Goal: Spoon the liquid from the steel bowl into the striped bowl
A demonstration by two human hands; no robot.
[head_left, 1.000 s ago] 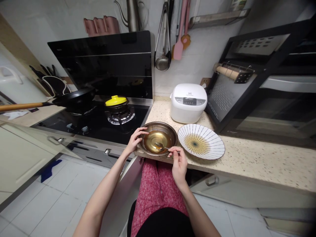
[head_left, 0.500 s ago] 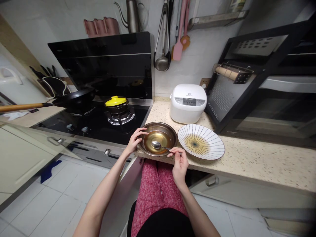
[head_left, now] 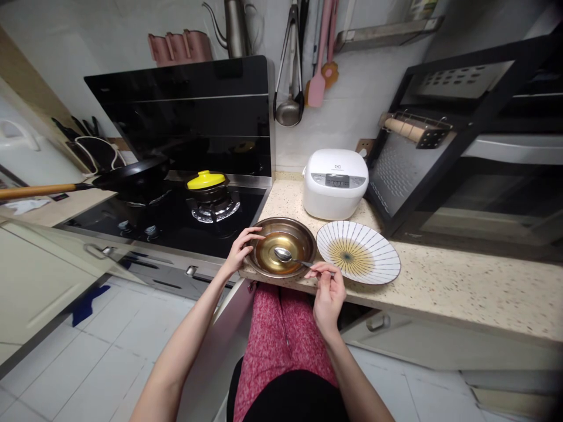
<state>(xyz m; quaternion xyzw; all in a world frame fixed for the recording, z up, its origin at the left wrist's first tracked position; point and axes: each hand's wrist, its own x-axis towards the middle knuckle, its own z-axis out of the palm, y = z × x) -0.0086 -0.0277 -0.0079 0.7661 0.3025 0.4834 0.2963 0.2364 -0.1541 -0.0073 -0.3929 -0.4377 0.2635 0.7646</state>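
A wide metal bowl (head_left: 303, 230) stands at the counter's front edge, with yellowish, see-through liquid in it. My left hand (head_left: 241, 249) grips the bowl's left rim, fingers over the inner side. Between the closed fingers of my right hand (head_left: 329, 290) is the handle of a metal spoon (head_left: 284, 254). The spoon's bowl is over the liquid inside the metal bowl; whether it touches the surface I cannot tell. Just right of the bowl lies a white plate (head_left: 378, 252) with dark radiating lines and a yellow-brown middle.
Behind the plate stands a white rice cooker (head_left: 336, 190). On the stove at left are a small pot with a yellow lid (head_left: 206, 180) and a black wok (head_left: 132, 176), its wooden handle pointing left. A ladle (head_left: 289, 111) hangs on the wall. A black rack (head_left: 391, 170) borders the right.
My right hand has shifted slightly to the right, and the spoon has moved right and a little up within the bowl. My left hand and the bowl have stayed in place.
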